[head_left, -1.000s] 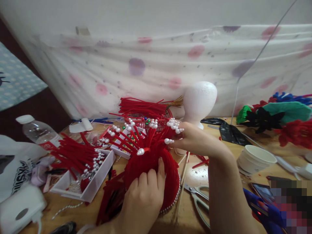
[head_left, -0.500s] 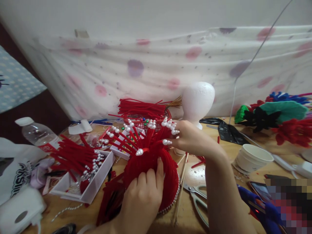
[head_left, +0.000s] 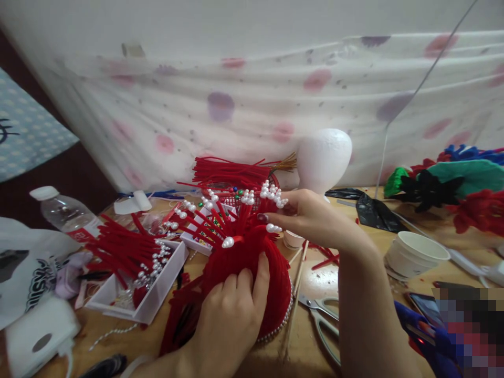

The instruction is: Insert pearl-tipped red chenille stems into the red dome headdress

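A red fuzzy headdress [head_left: 220, 265] with a row of small pearls [head_left: 271, 336] along its edge lies in front of me. Pearl-tipped red pipe-cleaner stems [head_left: 208, 223] fan out from its far side. My left hand [head_left: 234, 315] holds the headdress from above, its index finger stretched over the red surface and the other fingers curled; the thumb is hidden. At the far right of the fan, my right hand [head_left: 301, 212] reaches round and pinches the pearl-tipped red stems between thumb and fingers. Part of its grip is hidden behind the stems.
To the left stand a white box [head_left: 157, 294] of pearl-tipped red stems and a plastic bottle [head_left: 66, 212]. Scissors [head_left: 325, 320], a paper cup [head_left: 417, 254] and a blue glue gun [head_left: 417, 336] lie right. A white foam head [head_left: 325, 157] and red stem bundle [head_left: 232, 170] stand behind.
The whole view has shifted slightly. My right thumb has moved a little up and left against the stems. My left hand keeps its place on the headdress.
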Available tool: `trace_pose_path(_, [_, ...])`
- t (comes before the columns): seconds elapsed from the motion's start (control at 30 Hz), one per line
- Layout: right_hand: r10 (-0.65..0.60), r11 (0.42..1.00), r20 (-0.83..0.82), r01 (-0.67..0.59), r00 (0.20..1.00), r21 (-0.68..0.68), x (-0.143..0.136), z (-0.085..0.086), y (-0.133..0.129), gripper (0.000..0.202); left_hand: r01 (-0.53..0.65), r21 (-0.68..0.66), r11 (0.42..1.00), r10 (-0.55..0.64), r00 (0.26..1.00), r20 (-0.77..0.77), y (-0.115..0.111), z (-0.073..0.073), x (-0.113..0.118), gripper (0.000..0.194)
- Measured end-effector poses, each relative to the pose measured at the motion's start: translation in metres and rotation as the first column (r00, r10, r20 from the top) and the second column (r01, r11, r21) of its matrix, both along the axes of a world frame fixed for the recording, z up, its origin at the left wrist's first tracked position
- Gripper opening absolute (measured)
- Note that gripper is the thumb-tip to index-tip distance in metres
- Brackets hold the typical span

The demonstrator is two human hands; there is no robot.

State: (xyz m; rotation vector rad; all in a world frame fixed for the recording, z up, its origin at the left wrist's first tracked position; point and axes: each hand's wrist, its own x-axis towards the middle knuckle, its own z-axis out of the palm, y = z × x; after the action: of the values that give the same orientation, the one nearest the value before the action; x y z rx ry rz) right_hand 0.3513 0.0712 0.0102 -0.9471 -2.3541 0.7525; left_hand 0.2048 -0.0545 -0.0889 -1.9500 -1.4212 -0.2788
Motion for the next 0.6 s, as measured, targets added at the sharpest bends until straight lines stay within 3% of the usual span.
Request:
trace_pose_path(0.27, [0.005,1.0,0.025,-0.006,1.0,0.028,0.0,0.0,0.001,0.019,0.026,-0.05,0.998,-0.026,1.0,-0.002,0.001,0.006,-0.004,0.051])
trace_pose_path(0.6, [0.001,0.997,-0.1,-0.009,0.995,-0.079,0.009,-0.003,0.007,0.028,0.006,-0.152,0.988,0.001,0.999,0.047,0.001,0.011,-0.003,0.044])
